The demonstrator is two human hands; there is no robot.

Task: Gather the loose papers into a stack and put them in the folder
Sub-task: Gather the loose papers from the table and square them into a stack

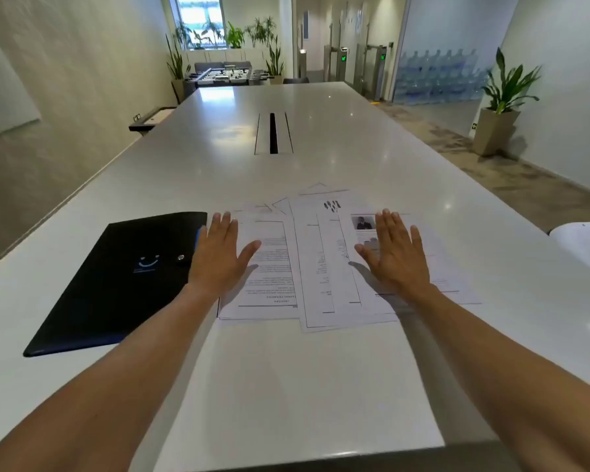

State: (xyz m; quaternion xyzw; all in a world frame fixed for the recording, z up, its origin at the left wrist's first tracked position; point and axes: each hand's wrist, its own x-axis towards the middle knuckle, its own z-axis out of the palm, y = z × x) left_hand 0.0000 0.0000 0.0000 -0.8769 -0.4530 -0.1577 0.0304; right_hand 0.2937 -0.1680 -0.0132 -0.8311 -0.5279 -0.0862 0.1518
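Several loose printed papers [315, 264] lie fanned and overlapping on the white table, just ahead of me. A closed black folder [123, 281] with a snap button and a small blue logo lies flat to their left, touching the leftmost sheet. My left hand [217, 255] hovers flat, palm down, fingers spread, over the left edge of the papers and the folder's right edge. My right hand [394, 252] is flat and spread over the right sheets. Neither hand holds anything.
The long white table [286, 386] runs away from me, with a cable slot [273, 132] in its middle. A white object [584, 247] sits at the right edge. A potted plant [498, 114] stands on the floor to the right.
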